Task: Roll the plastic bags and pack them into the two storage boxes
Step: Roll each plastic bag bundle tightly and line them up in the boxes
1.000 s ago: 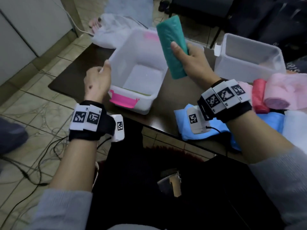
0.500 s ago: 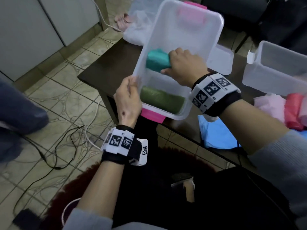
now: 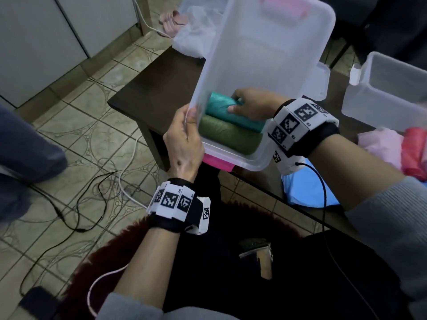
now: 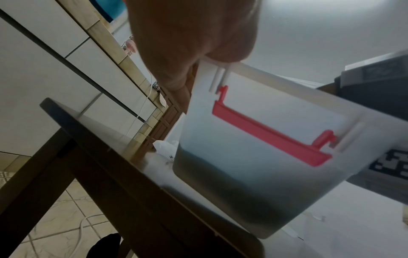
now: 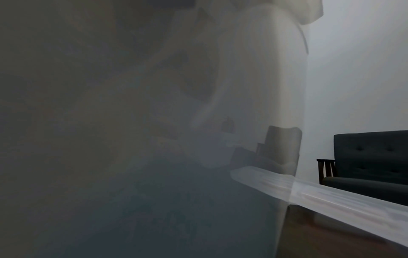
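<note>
A translucent storage box [image 3: 272,54] with a pink latch [image 3: 218,163] is tipped up toward me on the dark table [image 3: 147,88]. My left hand [image 3: 190,114] grips its near-left rim; in the left wrist view the same hand [image 4: 194,43] pinches the box [image 4: 253,157] at its corner above the latch [image 4: 271,132]. A green roll [image 3: 228,136] lies against the box's near wall. A teal roll [image 3: 221,106] lies right above it, and my right hand [image 3: 238,103] holds it inside the box. The right wrist view is blurred by the box wall.
A second, empty box [image 3: 388,93] stands at the right, with a lid [image 3: 321,79] beside it. Pink bags [image 3: 379,144], a red roll [image 3: 413,151] and a blue bag [image 3: 307,190] lie at the table's right. A white bag [image 3: 191,40] hangs at the far end. Cables cross the floor.
The right hand carried the teal roll from above the box down into it, against the green roll. The left hand tipped the box up toward me.
</note>
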Available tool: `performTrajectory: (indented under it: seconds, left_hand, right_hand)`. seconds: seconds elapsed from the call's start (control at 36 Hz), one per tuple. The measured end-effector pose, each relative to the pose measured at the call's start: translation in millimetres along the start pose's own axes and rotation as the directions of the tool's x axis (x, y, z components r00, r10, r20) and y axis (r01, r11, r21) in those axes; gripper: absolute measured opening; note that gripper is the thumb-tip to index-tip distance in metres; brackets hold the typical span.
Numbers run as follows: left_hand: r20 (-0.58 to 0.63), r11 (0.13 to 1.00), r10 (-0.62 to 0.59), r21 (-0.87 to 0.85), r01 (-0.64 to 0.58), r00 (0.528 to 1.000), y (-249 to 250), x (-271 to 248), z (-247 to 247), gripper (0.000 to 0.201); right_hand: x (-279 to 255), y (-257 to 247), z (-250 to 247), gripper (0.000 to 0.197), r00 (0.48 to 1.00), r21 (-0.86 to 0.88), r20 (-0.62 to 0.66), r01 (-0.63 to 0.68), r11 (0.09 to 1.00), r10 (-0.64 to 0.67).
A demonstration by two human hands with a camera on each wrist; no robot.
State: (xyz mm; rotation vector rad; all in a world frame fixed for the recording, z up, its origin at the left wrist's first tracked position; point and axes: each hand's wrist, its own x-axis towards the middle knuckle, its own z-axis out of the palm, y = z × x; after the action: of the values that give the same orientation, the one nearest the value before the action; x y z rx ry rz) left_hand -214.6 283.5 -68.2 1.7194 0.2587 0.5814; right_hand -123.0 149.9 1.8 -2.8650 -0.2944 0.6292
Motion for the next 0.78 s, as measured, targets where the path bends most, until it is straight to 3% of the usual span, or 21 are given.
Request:
performTrajectory:
  seconds: [0.06, 0.11, 0.17, 0.19, 0.25, 0.31, 0.33, 0.36, 0.42, 0.47, 0.56, 0.61, 0.72, 0.78]
  left_hand:
    - [0.009, 1.000, 0.003, 0.007, -0.003, 1.000, 1, 1, 1, 0.030]
    - [0.023, 1.000, -0.008, 0.025, 0.007, 1.000, 2, 3, 1, 0.030]
    - [0.039, 0.999, -0.026, 0.035, 0.024, 0.999, 3, 7, 2, 0.031]
    - [0.043, 0.999, -0.032, 0.038, 0.030, 0.999, 4, 9, 2, 0.031]
    - [0.046, 0.996, -0.046, 0.075, 0.042, 0.998, 6, 13, 3, 0.030]
    - [0.053, 0.991, -0.051, 0.130, 0.044, 0.997, 9, 17, 4, 0.029]
    - [0.062, 0.988, -0.051, 0.152, 0.041, 0.997, 11, 19, 5, 0.029]
    - [0.072, 0.984, -0.053, 0.173, 0.040, 0.996, 13, 21, 6, 0.029]
    - [0.093, 0.977, -0.067, 0.208, 0.046, 0.993, 17, 27, 8, 0.030]
    - [0.108, 0.970, -0.084, 0.235, 0.056, 0.991, 21, 32, 11, 0.030]
    - [0.124, 0.962, -0.116, 0.260, 0.081, 0.985, 25, 40, 15, 0.033]
    - [0.138, 0.955, -0.143, 0.278, 0.101, 0.980, 27, 44, 17, 0.035]
    - [0.159, 0.937, -0.186, 0.327, 0.126, 0.970, 31, 52, 18, 0.036]
    - [0.173, 0.927, -0.198, 0.352, 0.127, 0.965, 33, 55, 17, 0.037]
  right_hand:
    - [-2, -1, -1, 0.047, 0.999, -0.040, 0.007, 0.036, 0.999, -0.036]
    - [-3, -1, -4, 0.046, 0.992, -0.039, -0.069, 0.102, 0.994, -0.104]
    - [-3, 0, -9, 0.038, 0.924, 0.076, -0.315, 0.253, 0.965, -0.217]
    - [-4, -1, -13, 0.032, 0.842, 0.127, -0.482, 0.341, 0.931, -0.243]
    - [-11, 0, -20, 0.028, 0.621, 0.163, -0.764, 0.449, 0.879, -0.176]
    - [-17, 6, -21, 0.033, 0.426, 0.199, -0.905, 0.435, 0.878, -0.006]
    - [-21, 10, -20, 0.037, 0.378, 0.248, -0.921, 0.395, 0.884, 0.089]
    - [-25, 14, -19, 0.040, 0.390, 0.332, -0.901, 0.341, 0.879, 0.189]
    - [-32, 26, -16, 0.044, 0.520, 0.545, -0.762, 0.192, 0.816, 0.386]
    - [-36, 40, -12, 0.044, 0.637, 0.725, -0.568, 0.089, 0.683, 0.521]
    - [-37, 45, -7, 0.032, 0.762, 0.881, -0.336, 0.047, 0.470, 0.554]
    - [-36, 48, -3, 0.010, 0.802, 0.927, -0.286, 0.093, 0.362, 0.525]
    - [-38, 53, 0, 0.025, 0.819, 0.919, -0.279, 0.076, 0.387, 0.502]
    - [-36, 55, 3, 0.032, 0.822, 0.932, -0.257, 0.072, 0.355, 0.508]
